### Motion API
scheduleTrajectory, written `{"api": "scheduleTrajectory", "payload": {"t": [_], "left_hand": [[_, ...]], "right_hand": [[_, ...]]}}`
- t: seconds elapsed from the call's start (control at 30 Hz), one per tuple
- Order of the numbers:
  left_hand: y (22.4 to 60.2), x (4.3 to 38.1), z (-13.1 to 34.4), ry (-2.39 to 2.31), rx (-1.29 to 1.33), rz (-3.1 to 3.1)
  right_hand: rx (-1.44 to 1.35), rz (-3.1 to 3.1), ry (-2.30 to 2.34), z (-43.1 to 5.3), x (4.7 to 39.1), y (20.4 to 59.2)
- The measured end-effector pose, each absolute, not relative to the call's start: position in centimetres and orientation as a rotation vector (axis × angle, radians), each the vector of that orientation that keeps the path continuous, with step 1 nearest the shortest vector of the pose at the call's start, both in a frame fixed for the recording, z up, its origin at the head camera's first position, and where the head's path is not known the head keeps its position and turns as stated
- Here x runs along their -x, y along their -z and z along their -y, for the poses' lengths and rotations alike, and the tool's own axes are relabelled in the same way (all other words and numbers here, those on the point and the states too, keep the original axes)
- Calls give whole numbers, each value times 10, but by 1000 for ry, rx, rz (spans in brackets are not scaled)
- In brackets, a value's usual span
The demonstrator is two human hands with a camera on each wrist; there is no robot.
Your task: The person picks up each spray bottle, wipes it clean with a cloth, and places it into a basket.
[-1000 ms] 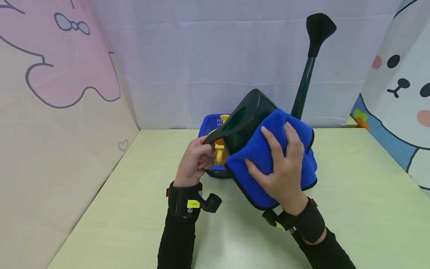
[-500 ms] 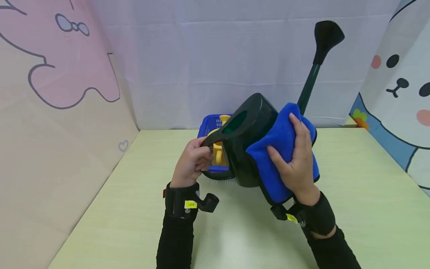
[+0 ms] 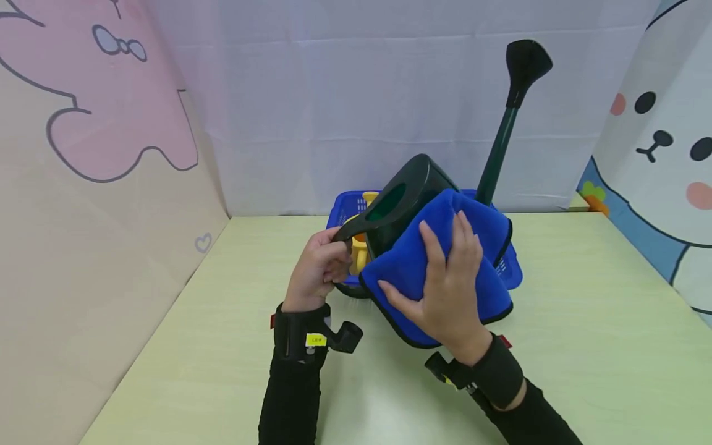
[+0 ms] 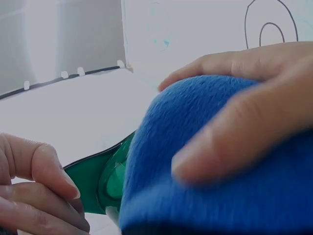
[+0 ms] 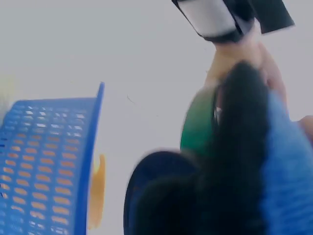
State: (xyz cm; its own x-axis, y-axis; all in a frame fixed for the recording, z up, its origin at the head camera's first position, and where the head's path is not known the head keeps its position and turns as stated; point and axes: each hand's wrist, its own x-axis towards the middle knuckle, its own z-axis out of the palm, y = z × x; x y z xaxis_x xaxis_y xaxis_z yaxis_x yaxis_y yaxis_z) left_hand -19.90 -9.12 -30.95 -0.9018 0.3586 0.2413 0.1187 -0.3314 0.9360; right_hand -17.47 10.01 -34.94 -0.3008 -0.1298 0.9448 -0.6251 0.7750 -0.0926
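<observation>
My left hand (image 3: 318, 270) grips the curved handle (image 3: 351, 228) of a dark green watering can (image 3: 411, 185), held tilted over the table. Its long spout (image 3: 497, 157) rises to the upper right and ends in a black sprinkler head (image 3: 525, 65). Spread over a blue cloth (image 3: 400, 266) with black edging, my right hand (image 3: 450, 296) presses it against the can's side. The cloth hides much of the can's body. From the left wrist, the right thumb (image 4: 210, 152) lies nearly straight along the blue cloth, with part of the green can (image 4: 93, 181) showing behind.
A blue slotted basket (image 3: 510, 270) stands on the pale table (image 3: 194, 371) behind the watering can, mostly hidden by it. Inside are yellow items (image 3: 360, 256). A white curtain (image 3: 334, 123) hangs behind the table, and printed cartoon panels flank both sides.
My right hand slid right with the cloth, then came back left and slightly down. The spout swung right and back with it; my left hand has barely moved.
</observation>
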Motion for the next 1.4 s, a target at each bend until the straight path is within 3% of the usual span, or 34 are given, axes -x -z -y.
{"api": "scheduleTrajectory", "payload": {"t": [0.43, 1.03, 1.4], "left_hand": [[309, 199, 90, -2386, -658, -1673], [308, 196, 91, -2285, -688, -1778], [309, 197, 87, -2296, -637, -1784]], "right_hand": [[-603, 1893, -378, -99, 170, 346], [-524, 2004, -1113, -154, 183, 325], [-460, 1861, -785, -122, 179, 338]]}}
